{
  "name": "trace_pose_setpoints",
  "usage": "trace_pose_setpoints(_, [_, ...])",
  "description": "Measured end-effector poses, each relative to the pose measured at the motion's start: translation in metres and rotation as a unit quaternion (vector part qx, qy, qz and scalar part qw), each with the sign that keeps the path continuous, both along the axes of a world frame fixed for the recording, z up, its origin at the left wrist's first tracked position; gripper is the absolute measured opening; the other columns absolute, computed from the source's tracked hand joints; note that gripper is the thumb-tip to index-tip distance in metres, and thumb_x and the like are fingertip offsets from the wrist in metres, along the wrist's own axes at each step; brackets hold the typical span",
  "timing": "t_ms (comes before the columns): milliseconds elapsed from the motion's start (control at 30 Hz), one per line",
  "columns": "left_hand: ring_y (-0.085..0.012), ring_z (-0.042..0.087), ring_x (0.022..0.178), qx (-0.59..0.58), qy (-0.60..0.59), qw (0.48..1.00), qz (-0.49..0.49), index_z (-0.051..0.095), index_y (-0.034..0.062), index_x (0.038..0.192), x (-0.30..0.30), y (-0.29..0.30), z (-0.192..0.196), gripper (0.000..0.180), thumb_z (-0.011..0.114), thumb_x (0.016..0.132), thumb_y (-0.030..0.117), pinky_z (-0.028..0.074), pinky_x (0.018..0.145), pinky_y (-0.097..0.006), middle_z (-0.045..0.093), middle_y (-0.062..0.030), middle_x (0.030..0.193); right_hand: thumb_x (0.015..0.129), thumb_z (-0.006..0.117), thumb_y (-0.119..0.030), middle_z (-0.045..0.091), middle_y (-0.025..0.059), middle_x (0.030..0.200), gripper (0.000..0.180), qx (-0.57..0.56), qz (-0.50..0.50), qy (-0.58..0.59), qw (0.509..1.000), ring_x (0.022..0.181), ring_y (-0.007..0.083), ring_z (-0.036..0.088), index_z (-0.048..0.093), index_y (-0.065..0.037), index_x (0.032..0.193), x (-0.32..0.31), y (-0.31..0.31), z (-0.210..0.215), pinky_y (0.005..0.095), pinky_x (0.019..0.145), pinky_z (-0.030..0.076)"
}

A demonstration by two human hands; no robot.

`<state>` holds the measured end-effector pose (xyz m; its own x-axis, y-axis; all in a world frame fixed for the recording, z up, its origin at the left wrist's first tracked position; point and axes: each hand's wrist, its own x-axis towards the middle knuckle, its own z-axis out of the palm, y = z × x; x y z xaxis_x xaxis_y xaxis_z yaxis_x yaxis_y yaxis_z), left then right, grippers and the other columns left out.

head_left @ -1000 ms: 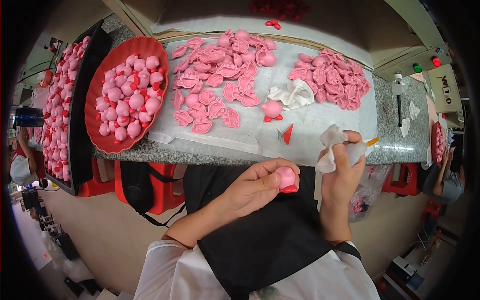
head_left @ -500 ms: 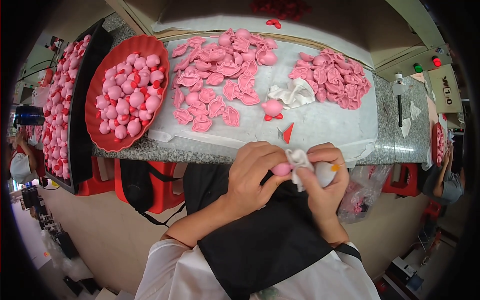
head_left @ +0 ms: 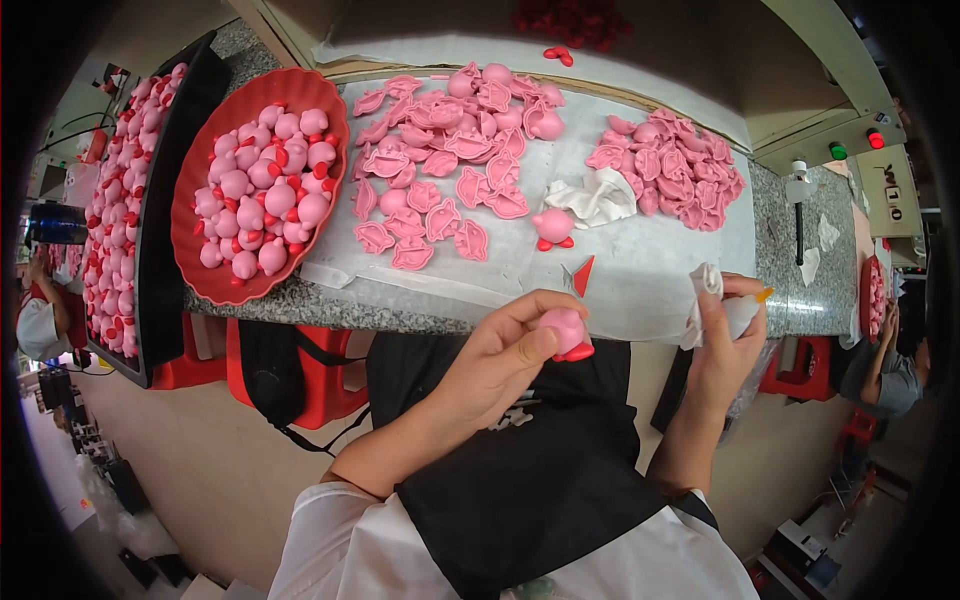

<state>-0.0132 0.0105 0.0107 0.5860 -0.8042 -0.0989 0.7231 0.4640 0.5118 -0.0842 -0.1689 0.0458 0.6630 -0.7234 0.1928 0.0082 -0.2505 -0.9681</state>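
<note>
My left hand (head_left: 500, 352) is closed on a small round pink toy figure (head_left: 564, 325) with red feet, held in front of the table's near edge. Further right, my right hand (head_left: 727, 350) grips a crumpled white tissue (head_left: 697, 315) and, in the same grasp, a whitish squeeze bottle (head_left: 742, 316) with an orange tip. Another pink figure with red feet (head_left: 552, 226) rests on the white sheet beside a second crumpled tissue (head_left: 596, 199). A small red-and-grey pointed piece (head_left: 580, 276) lies just beyond my left hand.
Two heaps of pink shell-like parts, a left heap (head_left: 440, 140) and a right heap (head_left: 676, 165), cover parts of the paper sheet (head_left: 640, 265). A red scalloped bowl (head_left: 188, 235) and a black tray (head_left: 170, 210), both full of figures, stand left. Red stools (head_left: 235, 370) are below.
My hands have parted. The right one moved right with the tissue and bottle, away from the figure. My left hand has turned the figure so its red feet show.
</note>
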Motion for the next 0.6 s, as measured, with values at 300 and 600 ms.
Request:
trace_pose_setpoints(300, [-0.0122,0.046,0.092,-0.083,0.099,0.989,-0.077,0.042,0.0005,0.108,-0.009,-0.007,-0.005,0.034,0.049,0.081,0.02,0.033,0.082,-0.026,0.049,-0.0047,0.099,0.059,0.066,0.001,0.052,0.0072,0.071,0.017,0.029,0.333,-0.008,0.943,0.065,0.0143,0.05,0.056,-0.001,0.073,0.014,0.035,0.01,0.0234,0.058,0.038])
trace_pose_setpoints(600, [-0.0098,0.044,0.093,-0.034,0.067,0.995,-0.065,0.044,0.0,0.105,-0.008,-0.005,-0.009,0.032,0.051,0.08,0.019,0.032,0.082,-0.023,0.049,-0.0038,0.099,0.056,0.064,0.003,0.05,0.0061,0.068,0.018,-0.13,0.285,0.01,0.95,0.062,0.0134,0.047,0.054,-0.001,0.07,0.018,0.038,0.007,0.0226,0.056,0.036])
